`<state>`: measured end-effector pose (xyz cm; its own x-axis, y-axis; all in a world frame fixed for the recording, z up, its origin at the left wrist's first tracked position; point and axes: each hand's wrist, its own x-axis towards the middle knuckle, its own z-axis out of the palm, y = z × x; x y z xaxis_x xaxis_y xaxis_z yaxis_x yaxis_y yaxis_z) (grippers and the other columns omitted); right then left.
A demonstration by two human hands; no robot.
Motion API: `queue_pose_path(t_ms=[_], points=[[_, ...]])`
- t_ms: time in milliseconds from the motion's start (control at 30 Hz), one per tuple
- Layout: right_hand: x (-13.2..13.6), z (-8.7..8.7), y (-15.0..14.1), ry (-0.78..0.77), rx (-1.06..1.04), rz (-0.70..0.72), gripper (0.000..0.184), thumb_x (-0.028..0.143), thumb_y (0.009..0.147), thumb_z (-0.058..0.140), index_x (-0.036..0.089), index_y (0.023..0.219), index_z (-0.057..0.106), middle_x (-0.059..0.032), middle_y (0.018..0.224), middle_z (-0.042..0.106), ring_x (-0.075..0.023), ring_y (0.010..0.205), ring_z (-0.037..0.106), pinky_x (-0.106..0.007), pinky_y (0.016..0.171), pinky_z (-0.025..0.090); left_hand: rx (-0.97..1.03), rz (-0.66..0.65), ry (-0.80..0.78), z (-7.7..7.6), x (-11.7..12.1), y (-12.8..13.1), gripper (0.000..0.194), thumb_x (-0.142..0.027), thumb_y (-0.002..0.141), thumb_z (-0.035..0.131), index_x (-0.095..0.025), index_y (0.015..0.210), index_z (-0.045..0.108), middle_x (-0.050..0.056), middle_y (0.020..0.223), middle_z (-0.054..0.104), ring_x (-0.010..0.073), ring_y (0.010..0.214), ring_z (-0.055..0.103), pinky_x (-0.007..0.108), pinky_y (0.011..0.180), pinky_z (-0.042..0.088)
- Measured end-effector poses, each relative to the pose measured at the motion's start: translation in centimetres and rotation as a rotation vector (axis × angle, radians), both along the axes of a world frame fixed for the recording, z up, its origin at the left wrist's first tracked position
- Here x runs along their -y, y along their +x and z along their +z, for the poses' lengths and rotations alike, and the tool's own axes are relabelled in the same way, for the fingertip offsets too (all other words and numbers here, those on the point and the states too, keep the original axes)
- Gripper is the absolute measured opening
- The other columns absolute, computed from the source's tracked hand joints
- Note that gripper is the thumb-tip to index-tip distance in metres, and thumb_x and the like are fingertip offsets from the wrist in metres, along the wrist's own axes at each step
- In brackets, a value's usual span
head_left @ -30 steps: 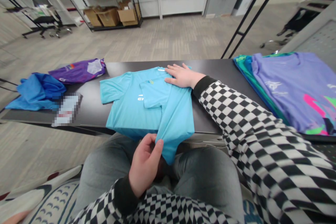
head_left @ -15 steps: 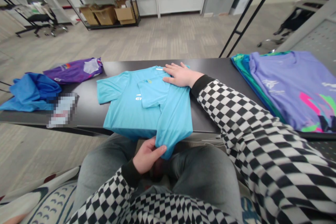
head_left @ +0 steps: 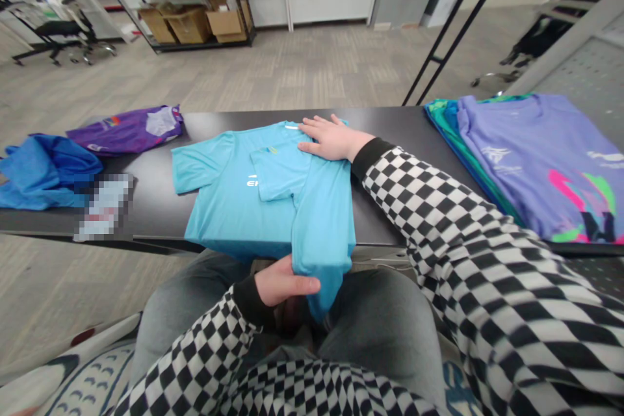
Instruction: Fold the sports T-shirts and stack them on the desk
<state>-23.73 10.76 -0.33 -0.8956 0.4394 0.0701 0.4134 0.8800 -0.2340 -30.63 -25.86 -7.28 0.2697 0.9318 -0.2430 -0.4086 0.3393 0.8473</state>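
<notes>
light blue shirt [head_left: 219, 208]: lying mostly flat in the center of the frame on the dark table [head_left: 385, 127], one sleeve spreading toward the left, the other lying across the front near a white print [head_left: 252, 183]; bottom part hanging over the table's near edge.
left hand [head_left: 283, 283]: working at lower center, gripping the hanging lower right part of the light blue shirt, thumb lying on top, other fingers mostly hidden by the cloth.
right hand [head_left: 331, 138]: resting palm down on the upper right part of the light blue shirt, fingers extending toward the left and grasping nothing.
sleeves: black-and-white checkered sleeve [head_left: 439, 214] running from the right hand to the lower right; a matching sleeve [head_left: 195, 351] coming up from lower left.
legs [head_left: 170, 312]: showing in grey trousers at bottom center, below the table.
left side of table: purple garment [head_left: 121, 132] lying toward the far edge, blue garment [head_left: 43, 172] bunching at the left frame edge, pixelated item [head_left: 104, 208] sitting beside it, details not readable.
right side of table: lavender shirt [head_left: 536, 156] with pink and green print lying on top of green and blue garments [head_left: 451, 130].
background: cardboard boxes [head_left: 190, 25] sitting on a black shelf [head_left: 209, 45] at upper left.
</notes>
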Motion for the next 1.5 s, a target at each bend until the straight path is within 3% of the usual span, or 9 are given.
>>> queue_pose_path(t_ms=[167,267,467,700,833,1067,1200,1333,1500], points=[[0.2,0.2,0.1,-0.004,0.009,0.004,0.082,0.072,0.111,0.042,0.027,0.180,0.041,-0.0113,0.188,0.033,-0.0450,0.173,0.029,-0.074,0.140,0.011,-0.123,-0.040,0.053,2.1,-0.7,-0.8,0.059,-0.058,0.080,0.099,-0.021,0.124,0.086,0.014,0.124,0.086,0.0378,0.124,0.078,0.054,0.117,0.056],[0.5,0.6,0.2,-0.006,0.020,-0.003,0.083,0.072,0.111,0.041,0.026,0.180,0.040,-0.0113,0.188,0.033,-0.0452,0.174,0.028,-0.074,0.140,0.011,-0.090,-0.047,0.011,1.6,-0.7,0.1,0.055,-0.060,0.085,0.096,-0.020,0.121,0.088,0.015,0.124,0.086,0.0377,0.126,0.078,0.057,0.123,0.052],[0.7,0.8,0.2,0.001,0.033,-0.010,0.082,0.071,0.112,0.039,0.026,0.180,0.040,-0.0107,0.188,0.032,-0.0442,0.174,0.027,-0.073,0.140,0.012,-0.135,-0.161,-0.012,-2.6,0.5,1.2,0.058,-0.064,0.088,0.092,-0.020,0.125,0.088,0.016,0.134,0.083,0.0367,0.131,0.076,0.057,0.128,0.048],[0.2,0.3,0.1,0.008,0.018,-0.001,0.082,0.073,0.112,0.040,0.027,0.180,0.040,-0.0104,0.188,0.032,-0.0449,0.173,0.029,-0.072,0.141,0.012,-0.210,-0.322,-0.029,-7.4,2.7,-0.9,0.063,-0.073,0.092,0.083,-0.020,0.125,0.086,0.013,0.131,0.084,0.0354,0.129,0.077,0.051,0.126,0.050],[0.0,0.2,0.1,0.010,0.009,0.004,0.081,0.073,0.111,0.042,0.030,0.179,0.041,-0.0085,0.188,0.034,-0.0447,0.173,0.030,-0.072,0.141,0.013,-0.450,-0.339,-0.078,-10.5,4.1,-1.8,0.057,-0.074,0.092,0.079,-0.019,0.109,0.087,0.008,0.113,0.087,0.0325,0.111,0.079,0.045,0.111,0.057],[0.0,0.1,0.2,-0.011,0.001,0.009,0.082,0.071,0.111,0.044,0.027,0.180,0.041,-0.0106,0.188,0.034,-0.0467,0.173,0.028,-0.075,0.140,0.010,-0.907,-0.143,-0.132,-14.5,5.1,-1.9,0.048,-0.067,0.092,0.075,-0.020,0.089,0.081,0.006,0.086,0.080,0.0286,0.093,0.073,0.038,0.090,0.056],[-0.2,-0.1,0.1,-0.009,-0.016,0.011,0.081,0.071,0.110,0.046,0.029,0.180,0.041,-0.0092,0.187,0.035,-0.0465,0.173,0.029,-0.075,0.140,0.010,-1.146,-0.361,-0.131,-15.6,5.2,-2.4,0.035,-0.054,0.094,0.075,-0.022,0.085,0.081,0.007,0.084,0.078,0.0294,0.093,0.073,0.038,0.089,0.054],[-0.4,-0.3,0.1,-0.005,-0.008,0.016,0.082,0.072,0.111,0.045,0.028,0.180,0.041,-0.0097,0.188,0.034,-0.0458,0.173,0.029,-0.073,0.140,0.011,-1.195,-0.459,-0.040,-14.9,5.0,-2.5,0.021,-0.037,0.087,0.078,-0.021,0.099,0.084,0.013,0.106,0.082,0.0341,0.105,0.076,0.043,0.095,0.056],[-0.7,-0.6,-0.1,0.007,0.002,0.020,0.082,0.072,0.112,0.045,0.027,0.180,0.040,-0.0106,0.188,0.032,-0.0458,0.173,0.028,-0.072,0.140,0.009,-0.972,0.096,0.191,-9.4,3.2,-1.1,0.050,-0.034,0.093,0.078,-0.020,0.141,0.075,0.016,0.142,0.077,0.0340,0.133,0.070,0.048,0.118,0.052]])
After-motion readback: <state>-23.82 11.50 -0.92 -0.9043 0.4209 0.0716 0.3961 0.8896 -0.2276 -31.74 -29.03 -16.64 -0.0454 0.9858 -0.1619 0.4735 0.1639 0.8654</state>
